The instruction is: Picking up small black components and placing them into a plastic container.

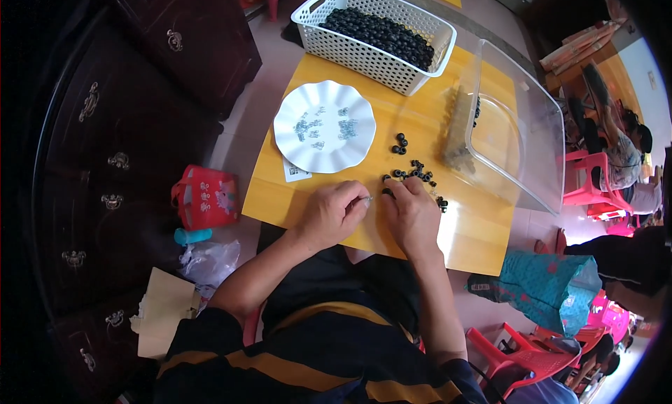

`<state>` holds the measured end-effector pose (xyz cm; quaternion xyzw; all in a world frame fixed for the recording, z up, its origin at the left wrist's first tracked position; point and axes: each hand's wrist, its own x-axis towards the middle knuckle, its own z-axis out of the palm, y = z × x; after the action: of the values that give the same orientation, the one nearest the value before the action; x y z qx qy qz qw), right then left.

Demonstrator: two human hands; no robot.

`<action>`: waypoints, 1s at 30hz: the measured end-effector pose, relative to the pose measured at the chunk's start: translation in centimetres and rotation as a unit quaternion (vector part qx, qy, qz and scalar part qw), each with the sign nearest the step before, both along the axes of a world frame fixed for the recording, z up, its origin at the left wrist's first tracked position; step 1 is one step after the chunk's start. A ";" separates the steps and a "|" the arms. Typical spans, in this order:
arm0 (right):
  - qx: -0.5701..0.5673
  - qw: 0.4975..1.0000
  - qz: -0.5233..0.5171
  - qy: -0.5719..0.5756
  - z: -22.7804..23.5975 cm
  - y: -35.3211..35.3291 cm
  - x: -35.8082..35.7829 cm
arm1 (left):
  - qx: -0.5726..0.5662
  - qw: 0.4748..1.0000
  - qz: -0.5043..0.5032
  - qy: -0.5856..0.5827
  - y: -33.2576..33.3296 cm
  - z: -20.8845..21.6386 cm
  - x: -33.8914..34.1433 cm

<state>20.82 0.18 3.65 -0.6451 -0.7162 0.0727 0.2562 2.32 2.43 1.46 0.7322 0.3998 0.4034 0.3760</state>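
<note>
My left hand is closed in a pinch over the table's near side. A small thin metallic piece pokes out at its fingertips, too small to name. Just to its right, my right hand has its thumb and forefinger pinched on a small black ring-shaped part close to the tabletop. Beyond the right fingertips lies a loose group of small black ring-shaped parts, with a smaller cluster farther off. A white plate with a wavy rim, farther left, bears small blue-grey pieces or marks in patches.
A white perforated basket full of black parts stands at the yellow table's far edge. On the right a clear plastic box leans or lies tilted. A red bag is left of the table, a teal bag right; people sit beyond.
</note>
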 end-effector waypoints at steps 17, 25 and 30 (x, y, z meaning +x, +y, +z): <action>0.022 0.999 -0.018 -0.021 -1.6 0.5 0.2 | -0.013 1.000 -0.007 -0.003 0.3 0.1 0.0; -0.009 0.990 -0.001 0.138 -0.3 -1.2 0.3 | 0.011 1.000 -0.008 0.028 0.6 1.0 -0.1; -0.076 0.935 -0.010 0.345 -0.5 -3.5 1.3 | -0.004 0.996 -0.059 0.062 0.6 3.0 0.1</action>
<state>22.09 -3.35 3.18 -0.6051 -0.5694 0.3428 0.4384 2.42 3.01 4.50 0.7767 0.3803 0.3327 0.3760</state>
